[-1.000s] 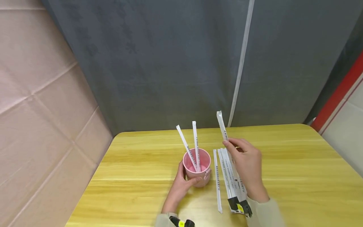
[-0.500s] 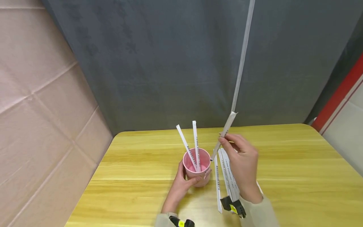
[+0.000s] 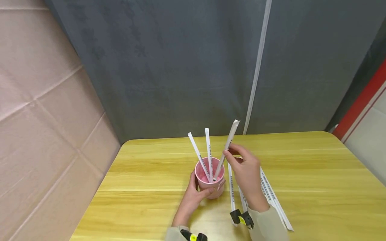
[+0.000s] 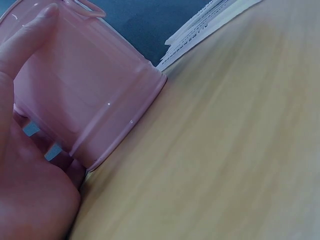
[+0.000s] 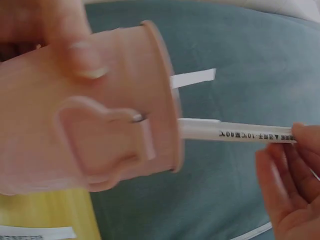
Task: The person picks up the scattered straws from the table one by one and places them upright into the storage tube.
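My left hand [image 3: 191, 199] grips a pink cup [image 3: 218, 192] that stands upright on the table, its thumb lying along the near wall. Two paper-wrapped straws lean inside, one to the left [image 3: 196, 147] and one [image 3: 208, 142] nearly vertical. My right hand [image 3: 248, 172] pinches a third wrapped straw [image 3: 231, 134] between thumb and fingers, tilted to the right, its lower end inside the cup. In the right wrist view this straw [image 5: 245, 132] passes over the rim, printed lettering along it. A heart-shaped handle [image 5: 67, 125] sticks out from the cup's side.
More wrapped straws lie right of the cup: one straw [image 3: 232, 187] alone, and several straws [image 3: 278, 206] partly hidden under the right forearm. The wooden table [image 3: 144, 187] ends at a grey curtain [image 3: 181, 83]. A pale wall [image 3: 60, 134] rises on the left.
My right hand has moved left from above the table straws, tilting its straw and lowering the end into the cup. The left hand and the cup have stayed in place.
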### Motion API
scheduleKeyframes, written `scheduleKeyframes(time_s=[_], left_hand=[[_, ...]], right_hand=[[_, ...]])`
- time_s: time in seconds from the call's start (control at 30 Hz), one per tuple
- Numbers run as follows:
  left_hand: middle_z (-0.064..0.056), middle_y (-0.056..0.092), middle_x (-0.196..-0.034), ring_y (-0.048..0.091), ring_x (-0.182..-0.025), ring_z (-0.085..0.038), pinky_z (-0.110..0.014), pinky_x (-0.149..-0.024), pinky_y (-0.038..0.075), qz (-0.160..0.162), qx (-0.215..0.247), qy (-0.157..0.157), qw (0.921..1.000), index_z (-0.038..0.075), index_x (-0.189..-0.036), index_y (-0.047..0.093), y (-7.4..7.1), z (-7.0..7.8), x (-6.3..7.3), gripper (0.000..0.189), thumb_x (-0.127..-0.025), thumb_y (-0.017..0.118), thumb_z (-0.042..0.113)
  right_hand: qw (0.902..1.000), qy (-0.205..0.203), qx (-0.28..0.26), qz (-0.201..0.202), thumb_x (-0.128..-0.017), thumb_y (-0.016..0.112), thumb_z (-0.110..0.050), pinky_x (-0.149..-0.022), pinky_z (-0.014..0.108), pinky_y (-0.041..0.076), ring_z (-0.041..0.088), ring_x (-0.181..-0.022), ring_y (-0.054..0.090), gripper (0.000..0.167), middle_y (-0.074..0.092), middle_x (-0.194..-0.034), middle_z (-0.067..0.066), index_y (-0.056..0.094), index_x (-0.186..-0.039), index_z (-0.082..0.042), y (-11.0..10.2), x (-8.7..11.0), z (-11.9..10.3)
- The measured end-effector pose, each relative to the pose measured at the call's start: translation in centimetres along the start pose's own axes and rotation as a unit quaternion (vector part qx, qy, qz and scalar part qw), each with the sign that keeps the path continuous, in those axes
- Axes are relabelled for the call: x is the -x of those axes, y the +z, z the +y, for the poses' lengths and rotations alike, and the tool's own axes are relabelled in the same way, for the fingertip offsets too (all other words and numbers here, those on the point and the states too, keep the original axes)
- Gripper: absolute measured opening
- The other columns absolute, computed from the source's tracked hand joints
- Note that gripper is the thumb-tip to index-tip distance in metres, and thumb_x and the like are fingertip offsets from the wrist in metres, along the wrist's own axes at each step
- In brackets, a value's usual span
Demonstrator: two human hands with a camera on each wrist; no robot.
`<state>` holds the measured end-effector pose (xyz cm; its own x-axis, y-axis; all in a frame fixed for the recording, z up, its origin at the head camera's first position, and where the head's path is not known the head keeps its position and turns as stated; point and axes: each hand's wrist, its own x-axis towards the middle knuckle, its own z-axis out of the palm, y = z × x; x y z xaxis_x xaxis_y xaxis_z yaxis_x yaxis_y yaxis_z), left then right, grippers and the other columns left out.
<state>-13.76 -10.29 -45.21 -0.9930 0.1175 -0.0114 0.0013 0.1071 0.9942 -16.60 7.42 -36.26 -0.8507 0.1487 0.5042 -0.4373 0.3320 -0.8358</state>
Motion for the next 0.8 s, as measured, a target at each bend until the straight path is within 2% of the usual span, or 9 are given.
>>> scheduleKeyframes(time_s=[0.2,0.5,0.8], left_hand=[[0.002,0.022,-0.145,0.015,-0.133,-0.021,-0.046,-0.107,0.014,0.002,0.002,0.004,1.0000,0.028,-0.140,0.019,0.0,-0.3,-0.2,0.090,-0.070,0.075,0.025],[0.007,0.022,-0.144,0.015,-0.132,-0.019,-0.047,-0.106,0.014,0.010,-0.003,0.009,0.9999,0.037,-0.138,0.019,0.1,-2.8,-1.0,0.090,-0.068,0.076,0.030],[0.004,0.022,-0.145,0.017,-0.132,-0.021,-0.048,-0.106,0.014,0.015,-0.015,0.013,0.9997,0.036,-0.138,0.020,0.1,-2.5,-0.8,0.091,-0.067,0.076,0.032]], right_hand=[[0.9982,0.014,0.053,-0.022,-0.081,0.065,-0.031,-0.071,0.027,0.053,0.008,-0.081,0.061,0.025,0.066,-0.092,-0.003,0.067,-0.099,-0.014,1.0,0.2,1.4],[0.9934,0.060,0.074,-0.063,-0.083,0.060,-0.037,-0.077,0.035,0.051,0.013,-0.088,0.060,0.028,0.066,-0.095,-0.001,0.066,-0.099,-0.014,1.7,0.5,2.6],[0.9879,0.079,0.103,-0.084,-0.081,0.064,-0.034,-0.078,0.033,0.051,0.013,-0.089,0.058,0.024,0.063,-0.096,-0.004,0.067,-0.096,-0.015,2.0,0.5,3.4]])
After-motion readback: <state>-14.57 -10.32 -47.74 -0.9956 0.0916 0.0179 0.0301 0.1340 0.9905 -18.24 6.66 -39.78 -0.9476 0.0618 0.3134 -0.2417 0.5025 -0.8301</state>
